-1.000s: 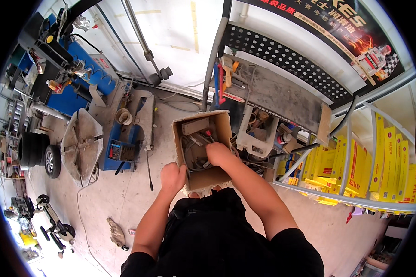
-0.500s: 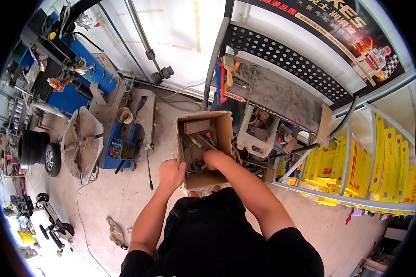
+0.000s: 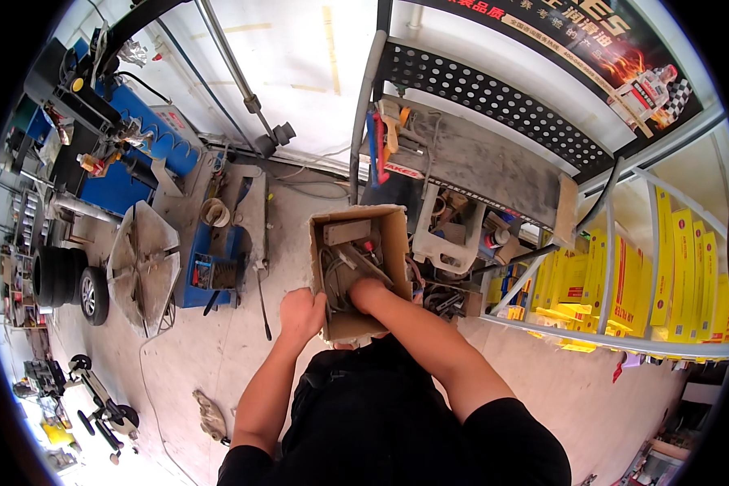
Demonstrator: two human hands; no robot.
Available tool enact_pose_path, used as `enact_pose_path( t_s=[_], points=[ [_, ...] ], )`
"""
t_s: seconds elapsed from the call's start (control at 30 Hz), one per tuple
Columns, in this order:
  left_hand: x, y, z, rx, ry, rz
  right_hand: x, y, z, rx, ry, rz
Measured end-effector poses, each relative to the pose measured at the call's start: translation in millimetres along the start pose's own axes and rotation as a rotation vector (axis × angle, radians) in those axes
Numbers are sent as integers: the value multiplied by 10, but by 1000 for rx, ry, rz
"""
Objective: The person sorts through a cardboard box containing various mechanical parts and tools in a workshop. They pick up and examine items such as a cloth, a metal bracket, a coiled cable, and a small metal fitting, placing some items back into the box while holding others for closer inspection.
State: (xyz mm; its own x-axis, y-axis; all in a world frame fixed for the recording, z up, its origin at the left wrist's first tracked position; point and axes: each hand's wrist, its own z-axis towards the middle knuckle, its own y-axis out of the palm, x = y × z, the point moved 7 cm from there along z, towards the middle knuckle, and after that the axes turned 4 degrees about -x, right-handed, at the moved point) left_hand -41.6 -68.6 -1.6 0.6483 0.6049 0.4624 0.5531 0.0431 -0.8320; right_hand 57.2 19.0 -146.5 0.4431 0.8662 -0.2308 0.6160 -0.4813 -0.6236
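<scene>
An open cardboard box (image 3: 396,243) with ragged edges stands in front of my body. My left hand (image 3: 303,314) is closed on the upper edge of its left wall. Down inside the box is my right hand (image 3: 366,295), among loose parts; its fingers are hidden, so what it touches or holds does not show. Around that hand lie a brownish block-shaped piece (image 3: 347,232), a long grey bar (image 3: 360,263) and a loop of grey cable (image 3: 329,267).
A workbench (image 3: 486,162) with tools stands beyond the box, and a beige plastic bin (image 3: 449,243) of parts is to its right. Yellow boxes (image 3: 624,283) fill a metal rack farther right. At the left are a blue tyre machine (image 3: 211,267) and a wheel (image 3: 94,296).
My right hand has shifted slightly left and nearer to me inside the box. My left hand stays on the box edge. The whole view has shifted a little.
</scene>
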Motion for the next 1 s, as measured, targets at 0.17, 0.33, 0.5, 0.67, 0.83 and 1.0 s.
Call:
enact_pose_path(
  t_s=[0.17,0.33,0.5,0.67,0.83,1.0],
  points=[
    [-1,23,-1,12,-8,-7,-1,-71,-10,97,97,97],
    [-38,-1,28,36,-6,-5,23,-392,-349,176,1,161],
    [-167,35,72,29,5,10,387,-739,-1120,715,-45,876],
    [-198,55,101,25,-26,4,670,-650,-1544,765,44,1347],
    [-154,53,135,11,-74,2,828,-614,-1666,840,154,1173],
    [-131,67,141,2,-50,1,1007,-560,-1688,950,214,1134]
  ],
)
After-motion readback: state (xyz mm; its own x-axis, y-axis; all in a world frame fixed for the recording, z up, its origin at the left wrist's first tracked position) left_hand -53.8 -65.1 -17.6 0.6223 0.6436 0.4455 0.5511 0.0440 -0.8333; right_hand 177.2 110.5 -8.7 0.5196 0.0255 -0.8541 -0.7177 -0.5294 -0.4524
